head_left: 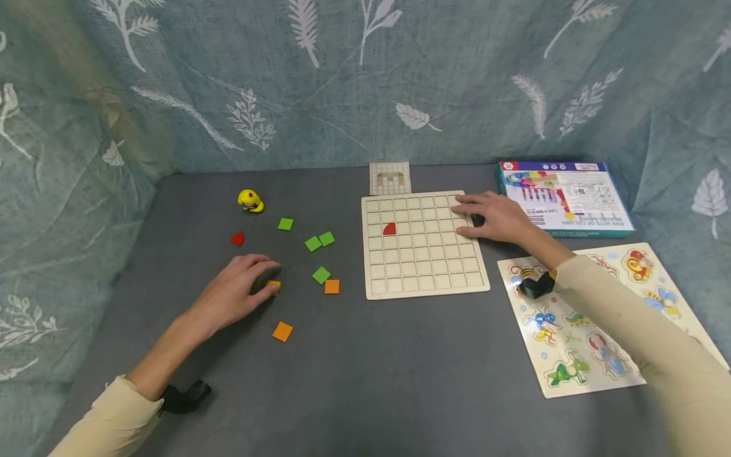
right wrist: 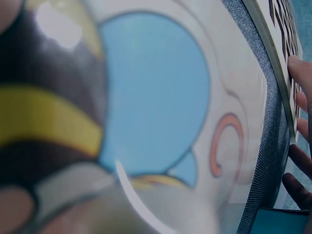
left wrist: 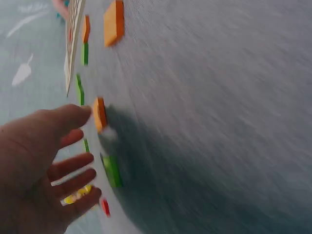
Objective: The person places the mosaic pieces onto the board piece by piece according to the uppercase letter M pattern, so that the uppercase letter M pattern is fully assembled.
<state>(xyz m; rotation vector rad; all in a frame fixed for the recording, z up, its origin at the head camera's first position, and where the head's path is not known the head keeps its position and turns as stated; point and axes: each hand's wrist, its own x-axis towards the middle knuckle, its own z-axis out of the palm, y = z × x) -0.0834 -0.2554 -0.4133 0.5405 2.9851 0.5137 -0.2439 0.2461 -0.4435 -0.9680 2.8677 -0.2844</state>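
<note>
head: soft lt | L-wr: blur, dk shadow | R-wr: puzzle (right wrist: 153,92) OOF, glare

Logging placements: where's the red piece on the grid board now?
In the head view, the red quarter-circle piece sits toward the upper left of the grid board, second column from the left, below the small pattern card.

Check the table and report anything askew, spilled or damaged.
Nothing looks spilled or damaged. At right, the insect board lies slanted compared with the grid board, and the box beyond shows its large lettering upside down. Green tiles and orange tiles lie scattered, not visibly amiss.
</note>
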